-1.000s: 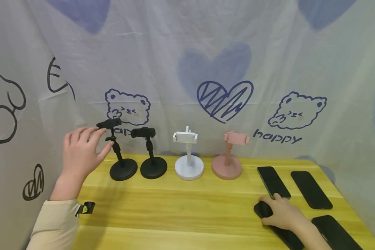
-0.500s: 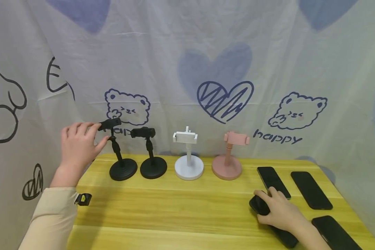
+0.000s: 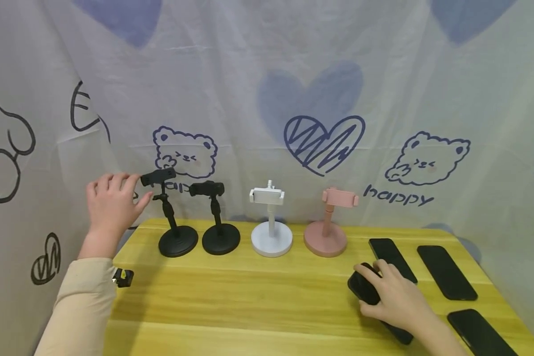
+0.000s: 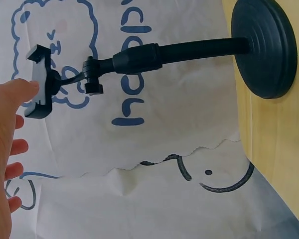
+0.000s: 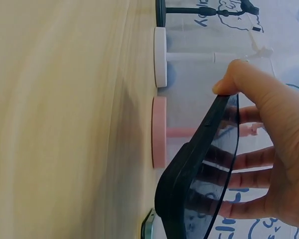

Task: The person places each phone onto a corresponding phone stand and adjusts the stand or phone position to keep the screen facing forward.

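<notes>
My right hand (image 3: 398, 296) grips a black smartphone (image 3: 362, 288) by its edges, thumb on one side and fingers on the other. In the right wrist view the smartphone (image 5: 202, 169) is tilted above the table, its glossy face toward the palm. At the far left, my left hand (image 3: 114, 205) is raised beside the clamp (image 3: 157, 176) of a black phone stand (image 3: 178, 242), fingers loosely bent. The left wrist view has a fingertip of the left hand (image 4: 5, 129) over the edge of that clamp (image 4: 41, 82); whether it presses there I cannot tell.
A second black phone stand (image 3: 221, 240), a white one (image 3: 271, 241) and a pink one (image 3: 325, 241) line the table's back edge. Three dark phones lie at right: one (image 3: 392, 257) behind the right hand, one (image 3: 447, 272) farther right, one (image 3: 480, 331) in front. A printed curtain (image 3: 249, 99) hangs behind.
My right hand has lifted the smartphone and moved it left and away from me. My left hand has drawn back slightly left from the black stand's clamp.
</notes>
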`<state>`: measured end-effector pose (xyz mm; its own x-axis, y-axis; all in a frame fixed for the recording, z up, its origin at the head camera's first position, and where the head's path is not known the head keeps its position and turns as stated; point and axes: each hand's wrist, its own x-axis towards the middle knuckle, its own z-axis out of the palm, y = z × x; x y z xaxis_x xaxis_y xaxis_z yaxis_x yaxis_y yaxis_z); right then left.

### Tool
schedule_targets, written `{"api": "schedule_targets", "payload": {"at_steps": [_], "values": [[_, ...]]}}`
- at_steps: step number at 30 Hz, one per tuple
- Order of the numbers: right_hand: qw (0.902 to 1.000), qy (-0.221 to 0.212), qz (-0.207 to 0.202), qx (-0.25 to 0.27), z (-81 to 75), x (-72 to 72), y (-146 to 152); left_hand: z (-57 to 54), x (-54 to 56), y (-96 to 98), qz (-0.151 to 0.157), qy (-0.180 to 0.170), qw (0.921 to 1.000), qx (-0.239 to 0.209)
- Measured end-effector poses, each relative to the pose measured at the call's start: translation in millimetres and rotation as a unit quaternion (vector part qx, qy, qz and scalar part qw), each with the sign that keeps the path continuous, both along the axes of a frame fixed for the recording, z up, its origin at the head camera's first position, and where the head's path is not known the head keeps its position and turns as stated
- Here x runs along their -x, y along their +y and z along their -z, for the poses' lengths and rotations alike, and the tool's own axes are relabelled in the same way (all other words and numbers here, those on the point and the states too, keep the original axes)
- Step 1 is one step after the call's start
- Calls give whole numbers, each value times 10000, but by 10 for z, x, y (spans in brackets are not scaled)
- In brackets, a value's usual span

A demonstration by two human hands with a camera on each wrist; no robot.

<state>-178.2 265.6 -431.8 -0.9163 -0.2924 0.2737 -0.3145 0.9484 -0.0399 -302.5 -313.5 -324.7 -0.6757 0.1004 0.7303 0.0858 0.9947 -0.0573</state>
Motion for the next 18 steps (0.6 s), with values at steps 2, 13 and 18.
{"api": "schedule_targets", "payload": {"at_steps": [2, 13, 18], "values": [[9999, 101, -55, 8, -4, 5, -17, 25, 38, -19, 8, 56, 10000, -18], [9975, 466, -491, 223, -43, 16, -190, 33, 204, 15, -105, -144, 9997, -174], [9959, 605, -634, 236, -51, 28, -285, 86, 293, 16, -106, 53, 9999, -122]]}}
